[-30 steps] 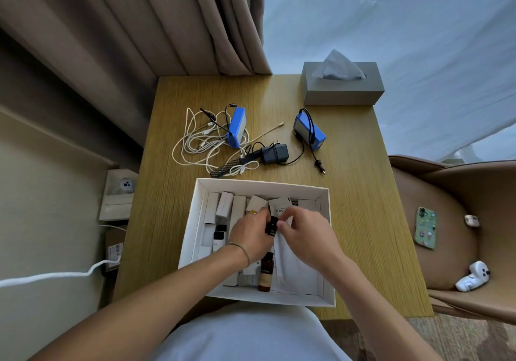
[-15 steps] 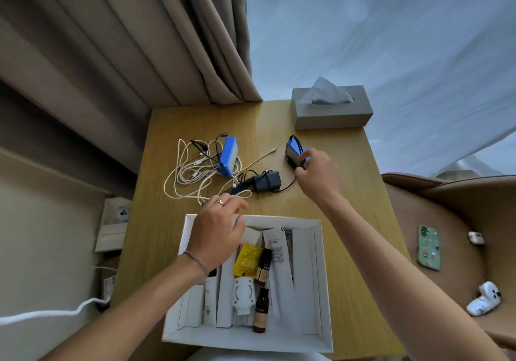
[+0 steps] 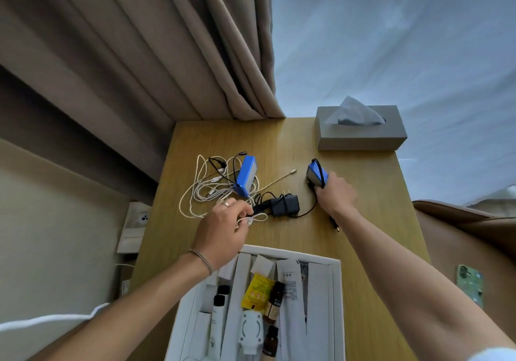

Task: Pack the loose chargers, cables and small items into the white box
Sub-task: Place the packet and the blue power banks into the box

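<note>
The white box [image 3: 336, 282] lies open at the near edge of the wooden table, holding small cartons, a yellow sachet, brown bottles and a white round item. My left hand [image 3: 223, 232] pinches a loop of the white cable tangle [image 3: 201, 193] beside the black plug adapter [image 3: 284, 205]. A blue charger [image 3: 246, 175] stands in the tangle. My right hand [image 3: 336, 194] grips a second blue charger [image 3: 315, 175] wrapped in black cord, further right on the table.
A grey tissue box [image 3: 361, 134] stands at the table's far right corner. Curtains hang behind the table. A brown chair on the right carries a green phone [image 3: 470, 284]. A wall socket [image 3: 138, 218] and a white cord sit left of the table.
Both hands have left the box. My right hand has closed on the right blue charger, and my left hand has moved forward and pinched the white cable. The view has tilted up.
</note>
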`<control>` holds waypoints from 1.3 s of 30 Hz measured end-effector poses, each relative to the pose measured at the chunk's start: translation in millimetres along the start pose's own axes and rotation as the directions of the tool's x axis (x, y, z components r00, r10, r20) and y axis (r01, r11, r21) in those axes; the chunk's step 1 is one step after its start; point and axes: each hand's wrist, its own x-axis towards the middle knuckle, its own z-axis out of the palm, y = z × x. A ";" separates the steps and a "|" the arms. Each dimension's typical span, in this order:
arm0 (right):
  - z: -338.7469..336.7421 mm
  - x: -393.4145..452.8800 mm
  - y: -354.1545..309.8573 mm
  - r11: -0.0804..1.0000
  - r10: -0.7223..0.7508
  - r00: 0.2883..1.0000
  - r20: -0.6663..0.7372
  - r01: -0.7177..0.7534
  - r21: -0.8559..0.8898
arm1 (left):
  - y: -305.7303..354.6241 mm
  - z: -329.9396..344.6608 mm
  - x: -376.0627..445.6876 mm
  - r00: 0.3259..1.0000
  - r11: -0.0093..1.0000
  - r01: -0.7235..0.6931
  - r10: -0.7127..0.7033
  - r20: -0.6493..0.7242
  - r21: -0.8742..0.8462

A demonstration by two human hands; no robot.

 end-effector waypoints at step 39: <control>15.6 -291.7 16.4 0.750 0.086 0.885 0.457 -0.360 0.555 | -20.0 41.5 17.1 0.978 0.979 0.183 -0.190 0.086 0.088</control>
